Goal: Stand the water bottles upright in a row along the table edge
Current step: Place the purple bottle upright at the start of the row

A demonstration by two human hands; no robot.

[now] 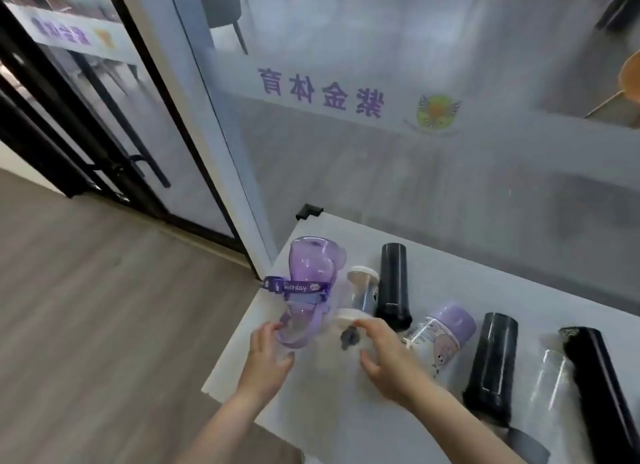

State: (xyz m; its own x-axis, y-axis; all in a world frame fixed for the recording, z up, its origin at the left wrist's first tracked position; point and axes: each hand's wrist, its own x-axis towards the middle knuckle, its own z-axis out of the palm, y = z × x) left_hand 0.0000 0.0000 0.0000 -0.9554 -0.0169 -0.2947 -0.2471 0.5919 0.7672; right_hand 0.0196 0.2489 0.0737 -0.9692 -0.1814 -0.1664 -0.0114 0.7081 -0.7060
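**Both hands at the left end of a row of lying bottles**

A white table [346, 429] stands against a frosted glass wall [415, 169] with purple lettering. Along it lie several bottles, all on their sides. At the far left is a purple bottle [311, 266] with a strap printed "Niceday". Just beside it, to the right, lies a clear bottle with a white cap [360, 290], and next to that a black flask [394, 283].

The left hand [268, 356] rests at the near end of the purple bottle, fingers curled around its rim and strap. The right hand [384, 356] sits over the near end of the clear bottle, fingers bent over its white cap; how firmly it grips cannot be told through the blur.

Further right lie a white bottle with a lilac lid [446, 328], a second black flask [491, 366], a clear glass bottle [550, 377] and a long black flask [595, 387]. To the left, wooden flooring [86, 308] runs to a black-framed door [86, 117].
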